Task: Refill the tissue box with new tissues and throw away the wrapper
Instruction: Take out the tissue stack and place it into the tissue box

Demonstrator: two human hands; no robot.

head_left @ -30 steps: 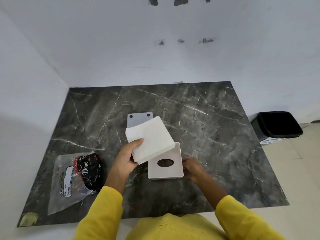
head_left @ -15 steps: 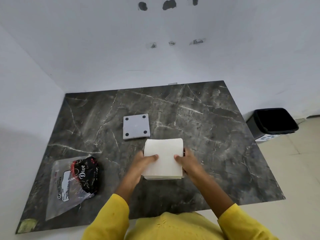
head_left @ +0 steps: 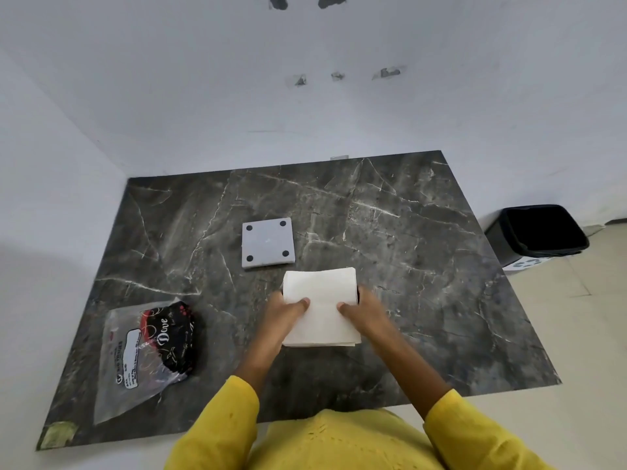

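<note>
A white stack of tissues (head_left: 321, 300) lies square over the tissue box, which it hides almost wholly. My left hand (head_left: 286, 312) grips the stack's left side with the thumb on top. My right hand (head_left: 363, 308) grips its right side the same way. The box's grey base plate (head_left: 267, 242), with dark round feet at its corners, lies apart just beyond the stack. The clear plastic wrapper (head_left: 149, 351) with a black and red printed label lies flat at the front left of the table.
The dark marble tabletop (head_left: 407, 239) stands in a white-walled corner. A black waste bin (head_left: 539, 232) sits on the floor to the right of the table. A bit of yellow tape (head_left: 57, 434) marks the table's front left corner.
The left hand brought the tissue stack down from a tilted hold onto the box with the oval hole. The right hand moved from the box's edge onto the stack. Both hands now hold it.
</note>
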